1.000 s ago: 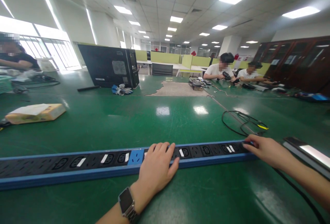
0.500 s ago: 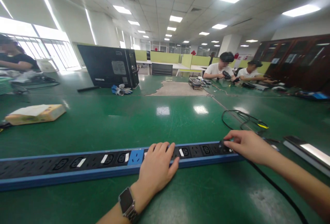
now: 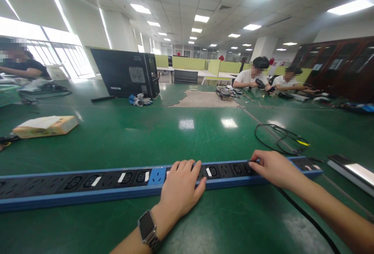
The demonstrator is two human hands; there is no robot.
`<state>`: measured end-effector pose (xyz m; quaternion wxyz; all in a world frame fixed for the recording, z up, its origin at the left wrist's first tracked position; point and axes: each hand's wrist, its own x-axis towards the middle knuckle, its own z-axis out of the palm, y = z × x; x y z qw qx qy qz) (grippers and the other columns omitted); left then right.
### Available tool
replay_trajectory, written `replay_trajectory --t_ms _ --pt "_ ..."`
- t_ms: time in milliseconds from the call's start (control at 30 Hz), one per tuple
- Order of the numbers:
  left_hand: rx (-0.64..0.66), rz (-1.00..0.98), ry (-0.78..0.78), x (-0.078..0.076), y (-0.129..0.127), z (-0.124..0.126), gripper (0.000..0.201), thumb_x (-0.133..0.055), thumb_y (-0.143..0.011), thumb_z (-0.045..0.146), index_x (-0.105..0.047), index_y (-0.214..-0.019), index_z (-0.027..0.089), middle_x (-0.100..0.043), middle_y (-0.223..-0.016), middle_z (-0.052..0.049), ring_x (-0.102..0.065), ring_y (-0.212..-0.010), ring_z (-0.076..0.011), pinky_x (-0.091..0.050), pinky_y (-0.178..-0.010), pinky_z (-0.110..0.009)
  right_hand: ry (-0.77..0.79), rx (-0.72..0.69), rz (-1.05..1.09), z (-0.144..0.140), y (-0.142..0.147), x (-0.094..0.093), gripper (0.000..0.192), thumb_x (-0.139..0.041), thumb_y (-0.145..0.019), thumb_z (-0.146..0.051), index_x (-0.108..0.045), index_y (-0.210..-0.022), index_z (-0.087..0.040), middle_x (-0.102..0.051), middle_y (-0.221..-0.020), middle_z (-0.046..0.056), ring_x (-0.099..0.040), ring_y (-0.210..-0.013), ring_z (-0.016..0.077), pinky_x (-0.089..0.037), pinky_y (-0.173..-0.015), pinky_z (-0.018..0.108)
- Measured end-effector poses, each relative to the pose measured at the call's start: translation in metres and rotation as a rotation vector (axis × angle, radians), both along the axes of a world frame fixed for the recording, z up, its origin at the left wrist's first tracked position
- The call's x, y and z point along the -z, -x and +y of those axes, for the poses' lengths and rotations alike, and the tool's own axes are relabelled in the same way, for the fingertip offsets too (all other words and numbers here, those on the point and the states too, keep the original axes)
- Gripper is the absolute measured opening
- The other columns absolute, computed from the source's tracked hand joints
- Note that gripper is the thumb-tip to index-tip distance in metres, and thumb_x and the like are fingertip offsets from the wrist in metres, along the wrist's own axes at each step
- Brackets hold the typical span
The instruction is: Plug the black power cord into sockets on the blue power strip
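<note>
A long power strip (image 3: 117, 196) with a blue frame and black sockets lies across the green table. My left hand (image 3: 181, 182) rests on top of it, fingers lying flat and slightly spread, just right of a blue socket (image 3: 157, 176). Toward the strip's right end, my right hand (image 3: 270, 166) pinches a black power plug (image 3: 250, 167) at the sockets. Fingers hide most of the plug, so how deep it sits I cannot tell. Its black cable (image 3: 304, 215) runs from under that hand to the lower right.
Beyond the strip lies a coiled black cable (image 3: 277, 137) with a yellow tag. A long light-topped bar (image 3: 350, 172) is at right, a tissue pack (image 3: 46, 126) at left. Farther back stand a black computer case (image 3: 122, 73) and gloves (image 3: 140, 99). Several people sit around.
The view has shifted slightly. My right hand is a little left and lower along the strip, still pinching the plug, and more of the strip's right end shows. My left hand stays on the strip.
</note>
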<state>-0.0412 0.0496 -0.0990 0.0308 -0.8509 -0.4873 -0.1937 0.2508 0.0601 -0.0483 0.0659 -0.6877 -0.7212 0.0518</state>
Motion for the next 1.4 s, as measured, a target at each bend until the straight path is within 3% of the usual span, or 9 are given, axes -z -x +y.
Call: replay_trajectory --t_ms 300,500,633,700,833,1000,1100,1200,1400 --pt "0.007 -0.004 -0.018 -0.001 -0.001 0.000 0.042 -0.042 -0.093 0.039 -0.056 -0.125 0.017 -0.061 -0.116 -0.011 -0.053 -0.106 -0.0276 -0.036 -0.094 -0.045 -0.079 0.059 -0.034 -0.014 0.009 0.019 0.021 -0.046 -0.085 -0.038 -0.058 -0.088 -0.022 -0.065 -0.072 0.003 -0.058 -0.062 0.0174 -0.027 -0.053 0.026" --pt "0.014 -0.059 -0.001 0.002 0.000 0.002 0.042 -0.044 -0.091 0.038 -0.056 -0.125 0.015 -0.061 -0.116 -0.011 -0.053 -0.107 -0.0286 -0.036 -0.095 -0.047 -0.202 0.090 0.207 -0.013 0.004 -0.030 0.029 -0.050 -0.082 -0.047 -0.063 -0.082 -0.021 -0.063 -0.061 0.000 -0.056 -0.057 0.0158 -0.034 -0.054 0.025" --pt "0.047 -0.291 0.045 -0.006 0.000 -0.003 0.031 -0.053 -0.087 0.033 -0.063 -0.112 0.016 -0.062 -0.114 -0.011 -0.052 -0.108 -0.0277 -0.036 -0.096 -0.045 -0.197 0.087 0.397 -0.018 0.023 -0.066 0.034 -0.055 -0.078 -0.054 -0.060 -0.088 -0.022 -0.059 -0.054 -0.004 -0.049 -0.046 0.0127 -0.031 -0.046 0.024" --pt "0.115 -0.482 0.168 -0.016 -0.004 -0.011 0.022 -0.052 -0.088 0.032 -0.066 -0.094 0.017 -0.066 -0.099 -0.008 -0.056 -0.097 -0.0236 -0.039 -0.091 -0.039 -0.151 0.001 0.462 -0.021 0.047 -0.069 0.030 -0.057 -0.078 -0.052 -0.055 -0.085 -0.022 -0.055 -0.051 -0.006 -0.047 -0.045 0.0117 -0.030 -0.045 0.022" --pt "0.315 -0.904 0.598 -0.032 -0.016 -0.028 0.036 -0.043 -0.092 0.041 -0.065 -0.080 0.015 -0.066 -0.080 -0.005 -0.059 -0.077 -0.0169 -0.045 -0.074 -0.030 -0.232 -0.150 0.393 -0.028 0.103 -0.048 0.025 -0.058 -0.079 -0.043 -0.049 -0.069 -0.022 -0.055 -0.055 -0.004 -0.049 -0.052 0.0112 -0.031 -0.051 0.022" --pt "0.116 -1.339 1.000 -0.020 -0.031 -0.037 0.047 -0.042 -0.087 0.056 -0.059 -0.084 0.012 -0.060 -0.073 -0.005 -0.059 -0.065 -0.0156 -0.045 -0.057 -0.025 -0.185 -0.168 0.346 -0.031 0.131 -0.010 0.011 -0.054 -0.079 -0.031 -0.059 -0.083 -0.021 -0.065 -0.070 0.001 -0.056 -0.062 0.0138 -0.033 -0.057 0.023" --pt "0.080 -1.309 1.159 0.000 -0.041 -0.048 0.047 -0.050 -0.081 0.056 -0.058 -0.096 0.013 -0.060 -0.081 -0.005 -0.057 -0.057 -0.0120 -0.040 -0.049 -0.022 -0.035 -0.177 0.442 -0.022 0.126 -0.001 0.024 -0.053 -0.077 -0.025 -0.064 -0.098 -0.022 -0.065 -0.066 -0.002 -0.056 -0.059 0.0127 -0.035 -0.056 0.022" --pt "0.153 -1.180 1.254 0.017 -0.050 -0.064 0.046 -0.061 -0.073 0.050 -0.060 -0.101 0.012 -0.060 -0.080 -0.005 -0.055 -0.058 -0.0110 -0.037 -0.051 -0.021 0.028 -0.186 0.468 -0.010 0.123 -0.002 0.028 -0.052 -0.075 -0.025 -0.070 -0.096 -0.021 -0.061 -0.058 -0.003 -0.053 -0.054 0.0121 -0.034 -0.053 0.023" --pt "0.291 -1.191 1.412 0.024 -0.054 -0.078 0.059 -0.072 -0.063 0.050 -0.059 -0.108 0.013 -0.059 -0.078 -0.003 -0.054 -0.062 -0.0108 -0.036 -0.056 -0.022 0.001 -0.168 0.394 0.008 0.133 -0.007 0.023 -0.052 -0.072 -0.027 -0.072 -0.083 -0.019 -0.061 -0.056 -0.001 -0.052 -0.053 0.0123 -0.033 -0.051 0.023"
